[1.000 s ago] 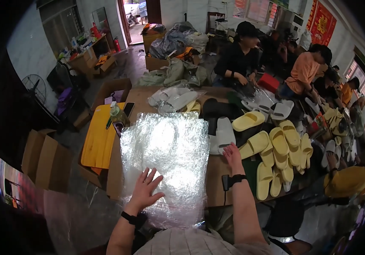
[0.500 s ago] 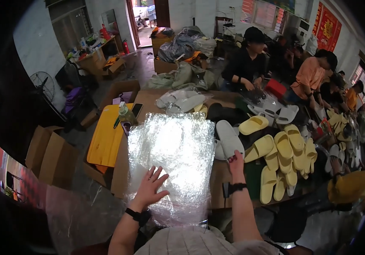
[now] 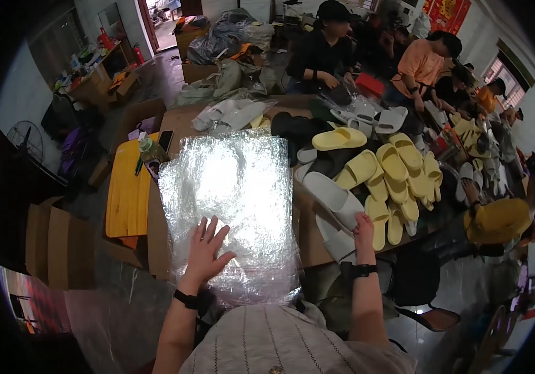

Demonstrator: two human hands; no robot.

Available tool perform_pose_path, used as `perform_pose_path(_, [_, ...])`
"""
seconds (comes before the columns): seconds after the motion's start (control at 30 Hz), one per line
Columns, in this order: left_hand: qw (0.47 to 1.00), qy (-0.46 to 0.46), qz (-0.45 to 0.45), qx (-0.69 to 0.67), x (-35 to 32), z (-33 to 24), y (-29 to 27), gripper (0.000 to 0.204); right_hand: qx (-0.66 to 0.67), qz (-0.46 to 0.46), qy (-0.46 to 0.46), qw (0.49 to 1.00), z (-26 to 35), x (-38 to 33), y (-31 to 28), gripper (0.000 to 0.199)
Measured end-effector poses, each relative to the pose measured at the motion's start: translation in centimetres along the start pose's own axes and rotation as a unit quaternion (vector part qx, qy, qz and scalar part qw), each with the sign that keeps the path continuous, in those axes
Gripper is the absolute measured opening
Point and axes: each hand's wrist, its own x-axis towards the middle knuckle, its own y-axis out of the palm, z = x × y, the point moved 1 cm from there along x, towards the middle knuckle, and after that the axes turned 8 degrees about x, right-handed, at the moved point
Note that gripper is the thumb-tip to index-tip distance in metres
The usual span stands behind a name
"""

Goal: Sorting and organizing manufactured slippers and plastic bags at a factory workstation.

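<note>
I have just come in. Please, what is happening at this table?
A person's left hand lies spread on a stack of shiny plastic sheets. The right hand grips one end of a grey slipper, and a second grey slipper shows just below it. Yellow slippers lie piled to the right. Across the table is a co-worker in black.

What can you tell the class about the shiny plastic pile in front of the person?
The shiny plastic pile looks like thin, crinkled film in several layers, with bright glare over its middle. Roughly rectangular with uneven edges, it lies flat on the brown table, its near end by the person's shirt. The left hand, grip open, rests on the pile's near left part.
</note>
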Motion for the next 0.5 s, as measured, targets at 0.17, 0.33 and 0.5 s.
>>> perform_pose_path(0.17, [1.000, 0.012, 0.009, -0.015, 1.4, -1.1, 0.4, 0.068, -0.318, -0.185, -0.188, 0.911, -5.4, 2.6, -9.2, 0.029])
perform_pose_path(0.33, [1.000, -0.002, 0.005, 0.001, 0.2, -0.2, 0.0, 0.069, -0.516, -0.234, -0.326, 0.756, -7.5, -0.9, -6.2, 0.028])
perform_pose_path(0.5, [0.999, -0.032, -0.005, 0.012, -0.9, 0.6, -0.7, 0.070, 0.066, 0.032, 0.191, 0.979, -11.1, -1.7, -1.2, 0.036])
